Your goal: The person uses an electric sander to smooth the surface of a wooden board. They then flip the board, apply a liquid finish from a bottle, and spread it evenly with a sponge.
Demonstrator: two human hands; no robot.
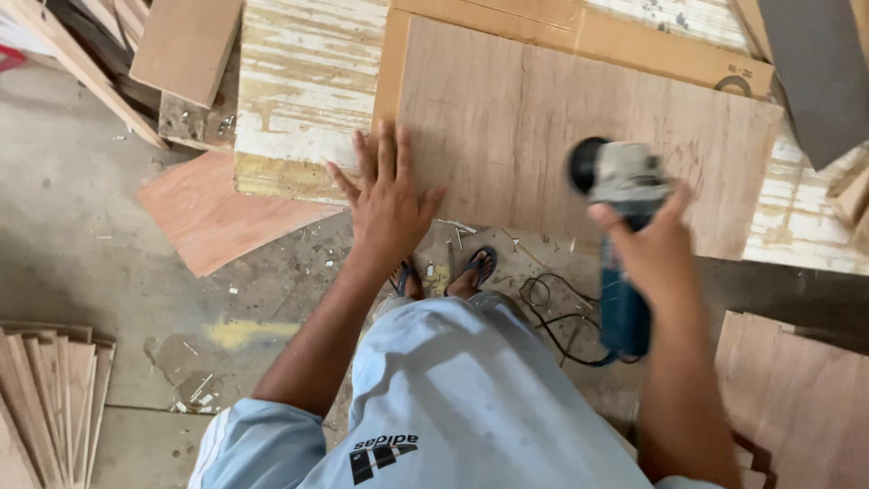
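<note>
Plywood panel (pixel 561 127) lay flat on the worktop (pixel 299 91), a weathered white-painted board surface, with an orange-brown sheet (pixel 625 41) showing under its far edge. Left hand (pixel 387 204) was spread open, palm down, fingers fanned over the panel's near left corner, pressing rather than gripping anything. Right hand (pixel 647 249) was wrapped shut around the blue body of an angle grinder (pixel 620 226); the tool's grey head and dark disc sat just ahead of that grip, on or just above the panel's near edge. Contact not clear, head was blurred.

Panel looked thin, stiff and light for its area, smooth-faced, so likely to slide under a sideways push; the flat palm at the corner seemed a sensible hold-down. Best lifted by its edges, since the face gives nothing to grab. Near edge hung past the worktop, so it might flex or chatter there.

Grinder judged compact but dense, hard-shelled, best held round the body as the right hand had it. Its black cable (pixel 552 312) trailed behind and below that grip, looped on the concrete floor (pixel 81 226).

Below the left hand, between both arms, feet in blue-strapped sandals (pixel 480 267) stood on the floor among wood chips. Left of the left hand, a reddish plywood offcut (pixel 213 217) lay on the floor; further left and nearer, a stack of thin wood strips (pixel 50 398). Right of the grinder grip, more plywood sheets (pixel 797 389) leaned stacked.
</note>
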